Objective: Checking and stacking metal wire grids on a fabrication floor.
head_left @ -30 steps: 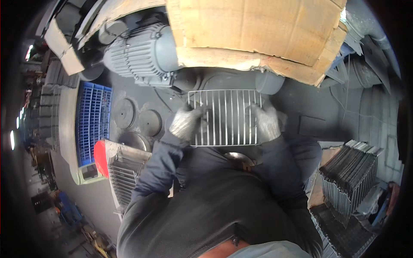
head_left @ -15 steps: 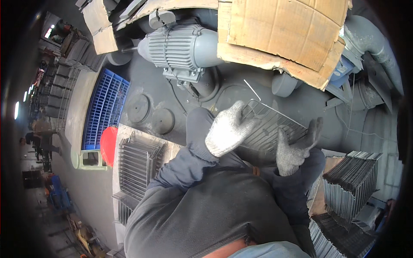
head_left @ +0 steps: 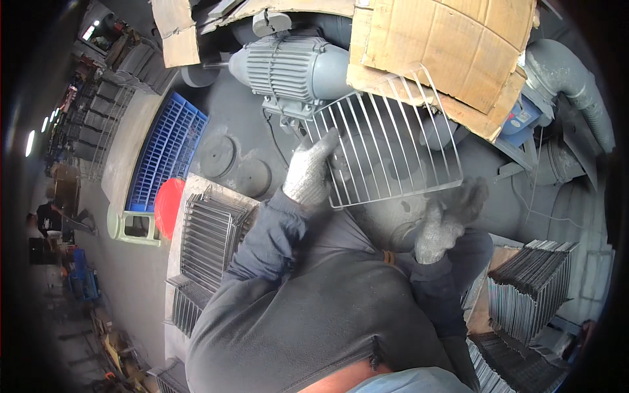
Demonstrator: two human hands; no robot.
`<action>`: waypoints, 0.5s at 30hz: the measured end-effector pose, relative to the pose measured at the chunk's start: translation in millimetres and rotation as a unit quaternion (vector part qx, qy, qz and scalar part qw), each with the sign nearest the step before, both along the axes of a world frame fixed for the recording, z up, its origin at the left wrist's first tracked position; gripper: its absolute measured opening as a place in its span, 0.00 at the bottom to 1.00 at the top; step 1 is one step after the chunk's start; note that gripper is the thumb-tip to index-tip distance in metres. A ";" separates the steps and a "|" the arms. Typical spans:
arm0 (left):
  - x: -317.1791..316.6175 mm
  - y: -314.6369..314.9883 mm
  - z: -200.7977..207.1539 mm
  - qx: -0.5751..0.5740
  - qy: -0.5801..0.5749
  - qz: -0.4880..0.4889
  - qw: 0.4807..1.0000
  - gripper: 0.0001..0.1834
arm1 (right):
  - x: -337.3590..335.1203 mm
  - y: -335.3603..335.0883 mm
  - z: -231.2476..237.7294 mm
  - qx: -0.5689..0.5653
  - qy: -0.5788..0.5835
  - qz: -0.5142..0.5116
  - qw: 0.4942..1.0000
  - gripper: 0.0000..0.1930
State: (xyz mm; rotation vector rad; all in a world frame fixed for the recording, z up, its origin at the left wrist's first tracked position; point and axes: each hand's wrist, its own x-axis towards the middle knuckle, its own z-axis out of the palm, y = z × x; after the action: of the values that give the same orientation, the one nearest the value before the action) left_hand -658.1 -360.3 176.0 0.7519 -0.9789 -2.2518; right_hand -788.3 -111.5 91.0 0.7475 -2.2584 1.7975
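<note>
A wire rack [head_left: 386, 147] with thin parallel bars is tilted up in front of me, over the dark machine surface. My left hand [head_left: 308, 173], in a pale grey knitted glove, is closed on the rack's left edge. Close by the rack's lower right corner is my right hand [head_left: 445, 226], in a glove with darkened fingers. Its thumb stands apart from the stretched fingers, which are blurred by motion, and no grip on the rack shows.
Racks are stacked on a board at my left [head_left: 211, 232], with more bundled racks [head_left: 531, 285] at my right. A grey motor [head_left: 288, 69] and cardboard [head_left: 439, 49] lie ahead. Beyond the left stack are a red round object [head_left: 169, 206] and a blue plastic crate [head_left: 167, 157].
The rack has swung from low between both hands to raised and tilted, its bars spread toward the cardboard. My left hand has moved left and lower; my right hand has come off the rack.
</note>
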 end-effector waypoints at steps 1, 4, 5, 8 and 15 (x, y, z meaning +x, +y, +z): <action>-3.8 1.5 -9.1 0.092 0.041 0.002 0.995 0.15 | -2.2 0.9 -5.3 0.010 -0.058 0.045 0.997 0.41; -13.4 31.0 -15.2 0.198 0.128 -0.049 0.971 0.27 | 29.1 -41.8 60.3 -0.037 -0.117 0.287 0.950 0.35; -15.6 38.1 -26.4 0.196 0.147 -0.078 0.966 0.27 | 35.7 -58.7 66.7 -0.041 -0.098 0.311 0.945 0.32; -27.1 59.0 -42.5 0.248 0.203 -0.063 0.945 0.27 | 23.1 -74.2 92.2 0.049 0.052 0.254 0.964 0.25; -3.3 57.0 -60.2 0.274 0.073 -0.190 0.940 0.32 | -1.2 -61.0 101.7 0.102 0.165 0.251 0.948 0.17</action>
State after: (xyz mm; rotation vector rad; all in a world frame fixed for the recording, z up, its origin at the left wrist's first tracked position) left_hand -661.4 -303.3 115.9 0.6390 -0.4434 -2.9276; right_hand -789.6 -172.6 192.7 1.6515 -2.1698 1.4604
